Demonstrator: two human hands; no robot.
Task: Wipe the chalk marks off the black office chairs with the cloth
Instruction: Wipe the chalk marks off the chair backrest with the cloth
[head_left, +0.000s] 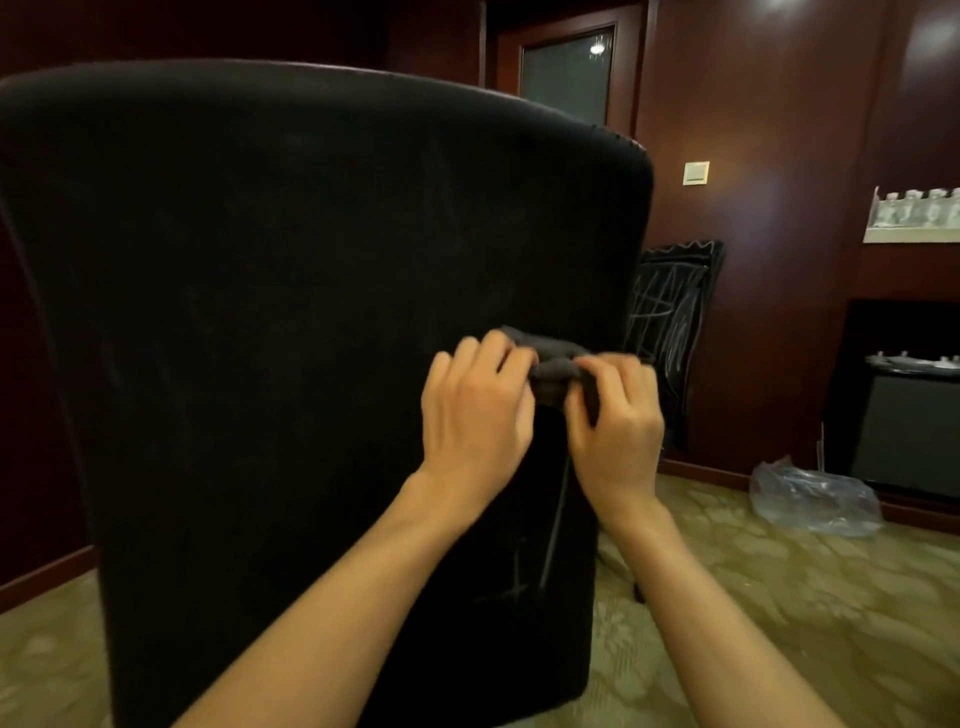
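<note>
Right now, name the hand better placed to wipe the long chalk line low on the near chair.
Probably the right hand: it grips the cloth almost directly above the chalk line; the left hand sits farther aside.

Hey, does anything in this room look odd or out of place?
Yes. A crumpled clear plastic bag lies loose on the carpet by the wall, and the far chair is covered in white chalk scribbles.

You face a black chair back (291, 322) filling the left and centre of the frame, with pale grey chalk lines (553, 525) at its lower right. The cloth (553, 371) at centre right is dark grey. A second black chair (670, 322), right of centre, carries white chalk scribbles. The carpet (779, 597) at lower right is olive green with a pale leaf pattern. The wall (779, 130) is dark reddish brown.
</note>
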